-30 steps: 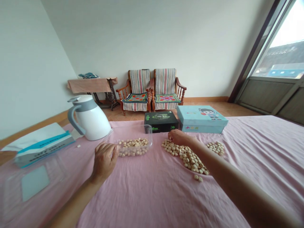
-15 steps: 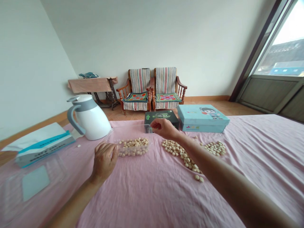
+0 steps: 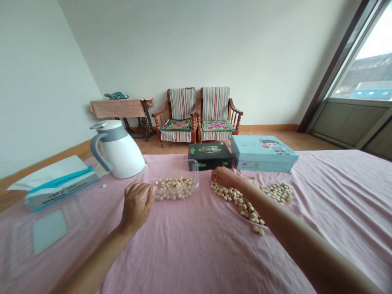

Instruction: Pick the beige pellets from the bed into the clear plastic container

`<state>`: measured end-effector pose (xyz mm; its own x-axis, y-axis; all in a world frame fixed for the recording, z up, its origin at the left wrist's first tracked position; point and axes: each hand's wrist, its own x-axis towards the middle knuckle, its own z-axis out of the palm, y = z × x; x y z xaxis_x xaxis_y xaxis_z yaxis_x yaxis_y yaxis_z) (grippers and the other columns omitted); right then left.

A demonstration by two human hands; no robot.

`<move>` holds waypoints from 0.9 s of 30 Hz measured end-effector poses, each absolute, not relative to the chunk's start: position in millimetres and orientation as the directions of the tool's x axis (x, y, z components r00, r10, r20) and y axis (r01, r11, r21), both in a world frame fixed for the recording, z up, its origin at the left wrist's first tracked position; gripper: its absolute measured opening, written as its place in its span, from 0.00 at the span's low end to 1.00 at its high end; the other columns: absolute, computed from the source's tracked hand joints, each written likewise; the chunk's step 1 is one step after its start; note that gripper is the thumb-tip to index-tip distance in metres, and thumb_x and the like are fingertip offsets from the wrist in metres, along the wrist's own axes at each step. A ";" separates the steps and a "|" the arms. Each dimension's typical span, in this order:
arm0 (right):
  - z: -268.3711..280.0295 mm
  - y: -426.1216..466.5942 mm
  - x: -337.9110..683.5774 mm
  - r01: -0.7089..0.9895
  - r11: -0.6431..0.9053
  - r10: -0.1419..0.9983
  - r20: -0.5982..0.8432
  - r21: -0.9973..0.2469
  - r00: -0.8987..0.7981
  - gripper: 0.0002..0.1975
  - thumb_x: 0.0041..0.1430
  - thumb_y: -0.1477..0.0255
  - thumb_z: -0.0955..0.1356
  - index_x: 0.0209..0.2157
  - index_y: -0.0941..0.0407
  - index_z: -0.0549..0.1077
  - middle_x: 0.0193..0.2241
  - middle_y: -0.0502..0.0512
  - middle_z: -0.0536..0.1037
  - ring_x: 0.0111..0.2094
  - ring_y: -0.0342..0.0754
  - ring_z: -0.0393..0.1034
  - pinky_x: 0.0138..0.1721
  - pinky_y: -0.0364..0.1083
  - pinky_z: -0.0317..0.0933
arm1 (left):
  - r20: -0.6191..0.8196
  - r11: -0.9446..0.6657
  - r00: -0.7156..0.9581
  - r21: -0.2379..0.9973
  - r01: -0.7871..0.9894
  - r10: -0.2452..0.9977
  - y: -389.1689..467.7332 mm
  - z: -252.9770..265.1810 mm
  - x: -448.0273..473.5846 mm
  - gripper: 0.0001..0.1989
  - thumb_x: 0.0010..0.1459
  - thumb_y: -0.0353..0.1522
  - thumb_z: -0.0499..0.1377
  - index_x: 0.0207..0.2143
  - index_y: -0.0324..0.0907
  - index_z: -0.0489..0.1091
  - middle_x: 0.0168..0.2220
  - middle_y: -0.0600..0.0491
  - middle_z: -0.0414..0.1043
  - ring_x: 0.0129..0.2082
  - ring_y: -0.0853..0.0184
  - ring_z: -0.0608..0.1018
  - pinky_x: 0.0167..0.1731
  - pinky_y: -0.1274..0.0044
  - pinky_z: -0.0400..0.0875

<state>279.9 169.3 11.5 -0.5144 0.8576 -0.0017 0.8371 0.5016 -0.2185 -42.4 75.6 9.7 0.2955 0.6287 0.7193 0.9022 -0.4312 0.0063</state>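
Note:
My left hand point(image 3: 138, 204) is closed on the near left edge of a clear plastic box point(image 3: 196, 174). Inside the box lies a layer of small, round, pale beige pieces point(image 3: 176, 188), like little biscuits. My right hand point(image 3: 225, 176) reaches down to the back end of a long heap of the same pieces point(image 3: 234, 198) on the cloth. Its fingers are bent together at the heap; whether a piece is between them is hidden. Farther right is a second heap of pieces point(image 3: 278, 192), partly behind my right forearm.
A white jug point(image 3: 122, 153) with a grey handle and a tissue pack point(image 3: 63, 183) stand at left, near a clear plastic lid point(image 3: 49, 232). Behind the heaps are a black box point(image 3: 210, 155) and a light blue box point(image 3: 263, 153). A pink cloth point(image 3: 190, 245) covers the table.
My right hand has moved from above the plastic box's right side, rightward and down to the long heap. My left hand keeps its hold on the box. The view has shifted slightly.

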 end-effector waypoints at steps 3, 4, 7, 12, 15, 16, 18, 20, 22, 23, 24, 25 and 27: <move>9.4 172.6 278.2 0.840 0.511 0.854 -0.004 -0.183 -0.520 0.10 0.49 0.80 0.66 0.33 0.58 0.77 0.36 0.58 0.78 0.40 0.48 0.71 0.37 0.40 0.58 | 0.720 -0.436 0.297 0.009 0.900 0.628 75.1 10.1 -42.0 0.13 0.62 0.31 0.47 0.26 0.42 0.65 0.26 0.51 0.71 0.32 0.62 0.72 0.43 0.67 0.61; 9.3 173.4 278.0 0.839 0.515 0.852 -0.004 -0.175 -0.523 0.10 0.49 0.80 0.66 0.33 0.59 0.77 0.36 0.59 0.78 0.40 0.48 0.71 0.37 0.40 0.58 | 0.721 -0.437 0.297 0.009 0.900 0.626 75.0 10.1 -42.0 0.13 0.62 0.31 0.47 0.26 0.42 0.65 0.26 0.51 0.71 0.32 0.62 0.72 0.43 0.67 0.61; 9.6 173.7 278.6 0.844 0.509 0.858 0.016 -0.167 -0.514 0.10 0.49 0.80 0.66 0.34 0.60 0.76 0.37 0.60 0.77 0.41 0.49 0.70 0.38 0.40 0.57 | 0.723 -0.435 0.292 0.012 0.901 0.626 74.9 9.4 -42.3 0.12 0.61 0.31 0.47 0.26 0.42 0.65 0.26 0.51 0.71 0.32 0.62 0.72 0.43 0.67 0.61; 12.8 168.9 281.2 0.868 0.464 0.886 0.077 -0.174 -0.458 0.11 0.47 0.82 0.64 0.32 0.60 0.75 0.32 0.58 0.77 0.36 0.47 0.70 0.35 0.40 0.56 | 0.716 -0.435 0.286 0.027 0.900 0.637 74.4 9.1 -42.3 0.12 0.61 0.31 0.47 0.26 0.42 0.65 0.27 0.51 0.71 0.32 0.62 0.71 0.44 0.67 0.61; 20.9 165.2 282.2 0.867 0.453 0.891 0.133 -0.205 -0.434 0.10 0.46 0.83 0.63 0.30 0.60 0.74 0.30 0.56 0.76 0.33 0.44 0.68 0.33 0.40 0.55 | 0.718 -0.434 0.281 0.033 0.900 0.637 74.1 9.7 -41.7 0.11 0.61 0.31 0.48 0.26 0.42 0.65 0.27 0.51 0.71 0.32 0.62 0.72 0.45 0.67 0.61; 25.1 163.8 281.6 0.865 0.451 0.891 0.164 -0.219 -0.423 0.10 0.46 0.83 0.63 0.29 0.60 0.74 0.29 0.55 0.76 0.31 0.44 0.67 0.32 0.40 0.54 | 0.720 -0.433 0.279 0.033 0.901 0.636 73.9 9.9 -41.6 0.12 0.61 0.31 0.47 0.26 0.42 0.65 0.27 0.51 0.71 0.32 0.62 0.72 0.46 0.66 0.61; 35.6 160.3 277.6 0.853 0.456 0.883 0.253 -0.253 -0.396 0.10 0.46 0.83 0.63 0.28 0.60 0.73 0.27 0.54 0.75 0.29 0.43 0.66 0.31 0.40 0.54 | 0.719 -0.432 0.280 0.030 0.902 0.636 73.8 9.9 -41.7 0.12 0.61 0.31 0.47 0.26 0.42 0.65 0.27 0.51 0.71 0.33 0.62 0.72 0.46 0.66 0.61; 47.4 155.9 269.2 0.815 0.482 0.862 0.343 -0.323 -0.374 0.09 0.46 0.82 0.63 0.27 0.60 0.73 0.25 0.52 0.74 0.27 0.41 0.64 0.30 0.39 0.54 | 0.717 -0.431 0.282 0.028 0.902 0.638 73.9 9.6 -41.8 0.12 0.61 0.31 0.47 0.26 0.42 0.65 0.26 0.51 0.71 0.33 0.62 0.72 0.47 0.66 0.60; 58.2 151.3 257.4 0.724 0.536 0.835 0.403 -0.435 -0.375 0.07 0.47 0.81 0.63 0.27 0.60 0.72 0.24 0.51 0.73 0.26 0.40 0.64 0.30 0.39 0.55 | 0.713 -0.431 0.282 0.031 0.902 0.641 74.2 9.2 -41.9 0.12 0.61 0.31 0.47 0.26 0.42 0.65 0.26 0.51 0.71 0.33 0.62 0.72 0.47 0.66 0.60; 62.5 149.2 250.8 0.661 0.559 0.824 0.419 -0.500 -0.381 0.07 0.48 0.81 0.64 0.29 0.60 0.72 0.24 0.50 0.73 0.26 0.39 0.64 0.29 0.38 0.56 | 0.713 -0.432 0.282 0.033 0.901 0.642 74.3 9.1 -41.9 0.12 0.61 0.31 0.47 0.26 0.42 0.65 0.27 0.51 0.71 0.33 0.63 0.72 0.47 0.66 0.60; 65.8 147.5 244.4 0.593 0.578 0.815 0.430 -0.561 -0.387 0.08 0.48 0.81 0.64 0.31 0.60 0.72 0.25 0.50 0.73 0.26 0.39 0.65 0.30 0.38 0.57 | 0.712 -0.433 0.281 0.036 0.901 0.643 74.5 9.0 -41.8 0.12 0.61 0.31 0.47 0.26 0.42 0.65 0.27 0.51 0.71 0.33 0.63 0.72 0.47 0.66 0.60; 68.0 146.2 238.3 0.537 0.586 0.810 0.440 -0.606 -0.388 0.09 0.48 0.81 0.65 0.33 0.59 0.72 0.26 0.49 0.74 0.26 0.38 0.65 0.30 0.38 0.58 | 0.712 -0.434 0.281 0.038 0.900 0.644 74.5 9.1 -41.7 0.12 0.61 0.31 0.47 0.26 0.42 0.65 0.27 0.51 0.71 0.33 0.63 0.72 0.47 0.66 0.60; 69.5 144.7 228.0 0.481 0.594 0.803 0.451 -0.644 -0.388 0.11 0.46 0.82 0.65 0.34 0.59 0.72 0.27 0.49 0.74 0.27 0.38 0.66 0.31 0.38 0.59 | 0.714 -0.435 0.281 0.038 0.900 0.642 74.4 9.5 -41.5 0.12 0.61 0.31 0.47 0.26 0.42 0.65 0.27 0.50 0.71 0.32 0.63 0.72 0.46 0.66 0.61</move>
